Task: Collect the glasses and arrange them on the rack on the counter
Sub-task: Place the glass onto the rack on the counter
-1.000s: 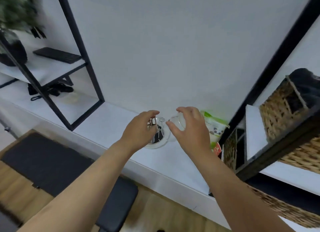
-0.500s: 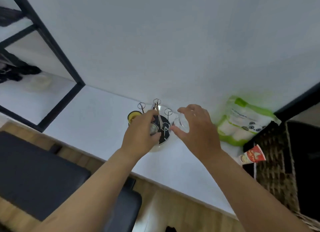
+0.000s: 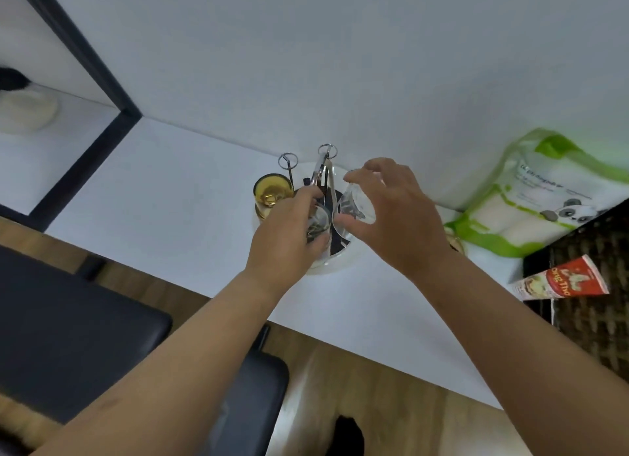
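A round wire rack [image 3: 325, 156] with looped metal prongs and a white base stands on the white counter [image 3: 170, 196] against the wall. My right hand [image 3: 391, 213] grips a clear glass [image 3: 354, 205], tilted, over the rack's right side. My left hand [image 3: 289, 237] is closed on a second clear glass [image 3: 318, 224] at the rack's front, partly hiding it. An amber glass [image 3: 272, 191] sits upside down on the rack's left side.
A green and white pack [image 3: 531, 196] lies on the counter to the right, beside a red and white tube [image 3: 561, 282] and a dark wicker basket [image 3: 595, 285]. A black-framed shelf [image 3: 85, 142] stands at left. Dark cushions [image 3: 68, 336] lie below the counter.
The view has swung down and closer to the rack. Both hands have stayed at the rack, the right one tipping its glass further over the prongs.
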Available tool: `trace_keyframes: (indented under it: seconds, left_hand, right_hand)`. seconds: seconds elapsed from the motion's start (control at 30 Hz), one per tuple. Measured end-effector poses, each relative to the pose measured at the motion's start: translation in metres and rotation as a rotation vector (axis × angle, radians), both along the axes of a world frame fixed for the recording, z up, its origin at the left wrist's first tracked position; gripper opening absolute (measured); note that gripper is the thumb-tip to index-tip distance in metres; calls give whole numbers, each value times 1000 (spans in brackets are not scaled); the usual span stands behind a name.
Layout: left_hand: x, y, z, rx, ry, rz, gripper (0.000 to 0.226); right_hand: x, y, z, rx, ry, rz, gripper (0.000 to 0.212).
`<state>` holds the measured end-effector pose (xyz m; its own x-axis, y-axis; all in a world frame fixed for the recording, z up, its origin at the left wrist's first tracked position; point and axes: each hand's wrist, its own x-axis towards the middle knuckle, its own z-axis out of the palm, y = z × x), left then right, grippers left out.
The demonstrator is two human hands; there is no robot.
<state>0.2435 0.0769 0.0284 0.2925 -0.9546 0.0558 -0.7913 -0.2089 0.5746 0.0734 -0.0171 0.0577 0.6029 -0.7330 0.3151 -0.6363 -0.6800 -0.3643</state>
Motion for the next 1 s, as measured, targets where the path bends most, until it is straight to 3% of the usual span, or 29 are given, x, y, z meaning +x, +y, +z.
trace_keyframes:
  seconds: [0.53,0.83,1.0]
  left_hand:
    - [28,0,1,-9,5,-92,69]
    - [31,0,-6,-38,-11,-106,71]
    - [34,0,-8,-54,-11,-129,73]
  right_hand:
    - [22,0,-49,104,180,78,56]
    - [24,9,-61,96,117,11,51]
    - [25,15,-61,114,189,-34,68]
